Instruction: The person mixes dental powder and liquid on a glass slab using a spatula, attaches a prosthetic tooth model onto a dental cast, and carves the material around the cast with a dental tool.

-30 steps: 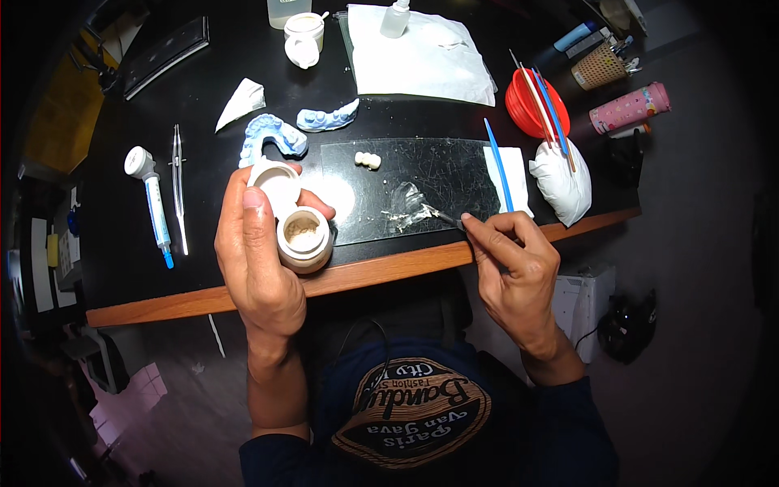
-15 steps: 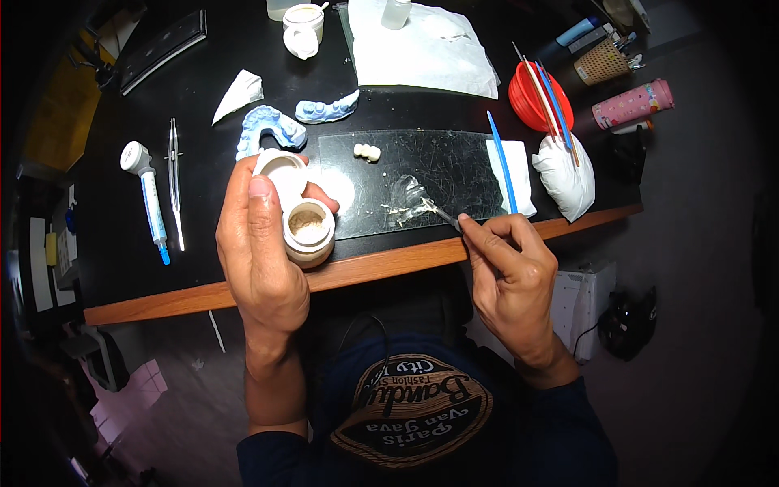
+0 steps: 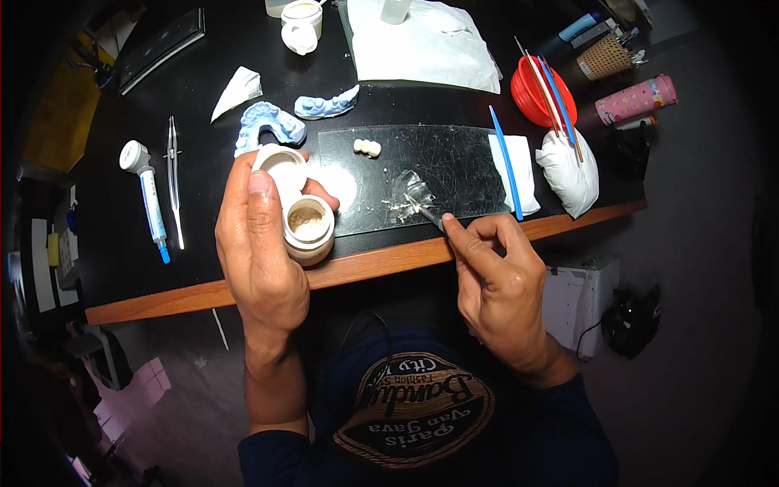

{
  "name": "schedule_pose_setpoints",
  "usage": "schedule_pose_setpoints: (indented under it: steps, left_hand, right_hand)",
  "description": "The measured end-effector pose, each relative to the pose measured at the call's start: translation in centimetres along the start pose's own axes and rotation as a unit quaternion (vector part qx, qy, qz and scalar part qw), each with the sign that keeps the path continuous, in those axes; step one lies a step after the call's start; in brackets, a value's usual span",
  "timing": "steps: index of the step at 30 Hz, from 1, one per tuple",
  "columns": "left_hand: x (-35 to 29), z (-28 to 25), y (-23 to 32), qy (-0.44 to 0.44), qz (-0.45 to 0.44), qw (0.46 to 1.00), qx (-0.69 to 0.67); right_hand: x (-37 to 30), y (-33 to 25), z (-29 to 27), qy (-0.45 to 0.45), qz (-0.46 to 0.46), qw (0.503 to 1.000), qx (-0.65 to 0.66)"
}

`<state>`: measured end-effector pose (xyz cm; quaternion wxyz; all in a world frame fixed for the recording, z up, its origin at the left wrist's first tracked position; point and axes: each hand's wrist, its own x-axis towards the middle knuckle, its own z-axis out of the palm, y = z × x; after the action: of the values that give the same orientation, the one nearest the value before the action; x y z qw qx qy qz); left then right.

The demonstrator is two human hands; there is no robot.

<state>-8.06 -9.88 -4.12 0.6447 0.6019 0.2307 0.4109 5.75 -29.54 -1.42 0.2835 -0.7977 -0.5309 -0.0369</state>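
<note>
My left hand is wrapped round a small white jar with pale powder inside; its flip lid stands up under my thumb. Between the fingertips of my right hand I pinch a thin metal spatula. Its tip touches a smear of whitish paste on the glass slab. Farther back on the slab sits a small tooth-coloured dental bridge. Behind my left hand lie a blue dental arch mould and a shorter blue mould piece.
To the left lie metal tweezers and a syringe-like tube. At right are a blue stick on white paper, a white bag and a red bowl. Another open jar stands behind. The table's wooden edge runs nearest me.
My right hand has shifted a little to the left, and the spatula tip has moved left across the paste smear. My left hand still holds the jar in about the same place.
</note>
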Motion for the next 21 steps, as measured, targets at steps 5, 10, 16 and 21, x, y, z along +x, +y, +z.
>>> schedule_pose_setpoints:
  steps: [5, 10, 16, 21]
  left_hand:
    - [0.0, -0.3, 0.1, -0.010, -0.002, 0.999, 0.038]
    - [0.0, -0.3, -0.1, -0.010, 0.001, 0.999, 0.035]
    - [0.0, -0.2, 0.1, -0.011, -0.002, 0.999, 0.044]
    - [0.0, -0.3, 0.2, -0.011, 0.002, 0.999, 0.050]
  right_hand:
    - [0.1, -0.1, 0.3, -0.004, -0.015, 1.000, 0.009]
    - [0.3, -0.1, 0.4, -0.010, -0.025, 1.000, 0.015]
    - [0.9, -0.1, 0.4, -0.020, -0.008, 0.999, 0.050]
    - [1.5, 0.0, 0.1, -0.028, 0.037, 0.992, 0.120]
